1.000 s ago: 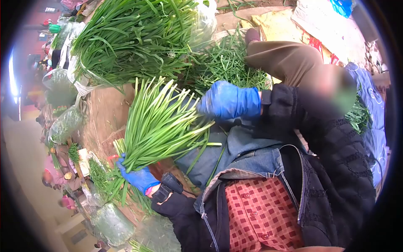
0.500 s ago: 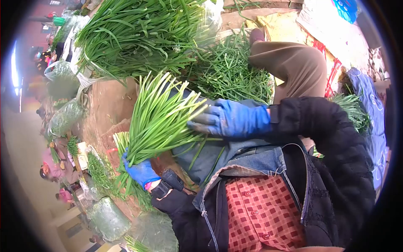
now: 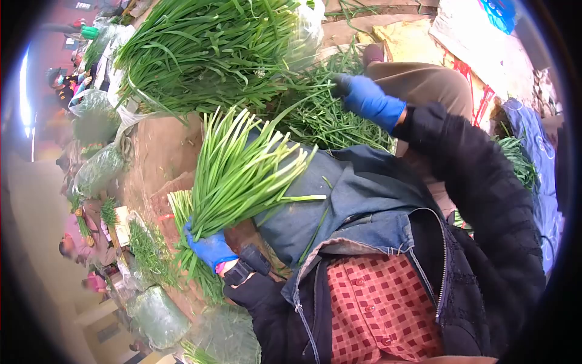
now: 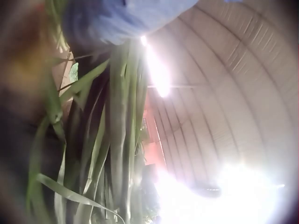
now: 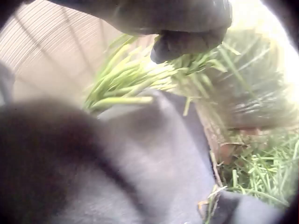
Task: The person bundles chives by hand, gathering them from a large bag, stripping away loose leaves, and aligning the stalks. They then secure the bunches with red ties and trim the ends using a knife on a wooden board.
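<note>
A fanned bunch of long green stalks (image 3: 242, 176) with pale ends is gripped low down by the left hand (image 3: 209, 246), in a blue glove. Its glove (image 4: 126, 18) shows at the top of the left wrist view, with green leaves (image 4: 124, 130) hanging below. The right hand (image 3: 370, 100), also in a blue glove with darkened fingertips, is raised over loose green stalks (image 3: 339, 121). It pinches the end of a thin green stalk (image 3: 303, 99). In the right wrist view the right hand's curled fingers (image 5: 191, 42) show above the blurred bunch (image 5: 135, 79).
A large heap of green leaves (image 3: 200, 54) lies behind the bunch. Denim cloth (image 3: 351, 182) covers the lap. A bent leg (image 3: 436, 85), a yellow sack (image 3: 403, 39) and red strings (image 3: 483, 103) are beyond the right hand. Filled plastic bags (image 3: 159, 318) and people stand at left.
My right hand has moved from beside the bunch's pale ends up and away over the loose stalks, its fingers now curled on a thin stalk. The left hand keeps its grip on the bunch.
</note>
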Motion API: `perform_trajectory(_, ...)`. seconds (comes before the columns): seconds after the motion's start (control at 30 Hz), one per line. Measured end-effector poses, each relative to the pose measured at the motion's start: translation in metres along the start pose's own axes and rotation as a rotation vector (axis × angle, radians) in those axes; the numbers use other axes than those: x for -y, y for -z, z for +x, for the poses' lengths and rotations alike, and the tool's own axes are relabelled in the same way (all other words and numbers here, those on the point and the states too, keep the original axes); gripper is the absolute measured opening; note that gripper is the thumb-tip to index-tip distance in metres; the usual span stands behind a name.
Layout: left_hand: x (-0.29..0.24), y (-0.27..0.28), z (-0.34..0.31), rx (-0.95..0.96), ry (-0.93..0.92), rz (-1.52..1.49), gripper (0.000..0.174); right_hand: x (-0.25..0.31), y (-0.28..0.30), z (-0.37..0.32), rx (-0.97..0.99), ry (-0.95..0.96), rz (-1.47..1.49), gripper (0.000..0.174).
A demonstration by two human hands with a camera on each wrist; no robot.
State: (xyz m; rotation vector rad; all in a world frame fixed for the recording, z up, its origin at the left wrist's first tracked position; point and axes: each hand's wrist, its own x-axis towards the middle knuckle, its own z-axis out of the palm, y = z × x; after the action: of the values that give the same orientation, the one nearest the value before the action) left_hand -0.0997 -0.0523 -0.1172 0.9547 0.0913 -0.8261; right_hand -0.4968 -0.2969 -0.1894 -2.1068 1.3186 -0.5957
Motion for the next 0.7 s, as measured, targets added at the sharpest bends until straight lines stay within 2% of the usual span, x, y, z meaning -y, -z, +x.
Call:
perform_trajectory(0.03,0.005,0.001,0.000,0.003,0.008,-0.004,0.025,-0.019,0.011,0.003,0.052,0.006,-0.171,0.020)
perform_trajectory(0.1,0.014,0.010,0.002,0.040,-0.541,1.052,0.026,-0.031,0.035,0.007,0.380,0.000,-0.480,0.024)
perform_trajectory(0.13,0.010,0.024,0.011,0.033,-0.542,1.051,0.026,-0.025,0.041,0.009,0.602,-0.076,-0.566,0.030)
perform_trajectory(0.17,0.001,0.042,0.028,0.082,-0.366,0.718,0.025,-0.013,0.041,0.006,0.606,-0.072,-0.566,0.030)
perform_trajectory(0.2,-0.001,0.045,0.032,0.127,-0.189,0.383,0.025,0.001,0.038,-0.001,0.458,0.169,-0.429,0.033)
perform_trajectory(0.23,0.000,0.049,0.032,0.124,-0.184,0.384,0.025,0.016,0.036,-0.010,0.306,0.401,-0.286,0.036)
perform_trajectory(0.3,0.002,0.037,0.021,0.044,-0.204,0.406,0.026,0.059,0.030,-0.024,0.326,0.486,0.004,0.042)
perform_trajectory(0.37,-0.001,0.041,0.027,0.079,-0.179,0.387,0.027,0.088,0.023,-0.035,0.412,0.518,-0.013,0.044)
perform_trajectory(0.4,-0.001,0.039,0.028,0.110,-0.150,0.359,0.028,0.086,0.008,-0.039,0.324,0.615,-0.004,0.040)
perform_trajectory(0.43,-0.001,0.038,0.029,0.113,-0.151,0.361,0.028,0.081,0.001,-0.042,0.320,0.614,-0.003,0.040)
perform_trajectory(0.53,-0.001,0.037,0.025,0.070,-0.128,0.328,0.029,0.071,-0.006,-0.042,0.202,0.738,-0.173,0.023)
perform_trajectory(0.6,0.001,0.040,0.027,0.095,-0.308,0.619,0.028,0.056,0.022,-0.034,0.205,0.700,-0.271,0.015)
perform_trajectory(0.67,0.008,0.036,0.021,0.061,-0.352,0.649,0.027,0.022,0.043,-0.019,0.354,0.387,-0.530,0.007)
perform_trajectory(0.7,0.010,0.034,0.019,0.029,-0.401,0.688,0.026,0.009,0.054,-0.010,0.461,0.203,-0.655,0.012)
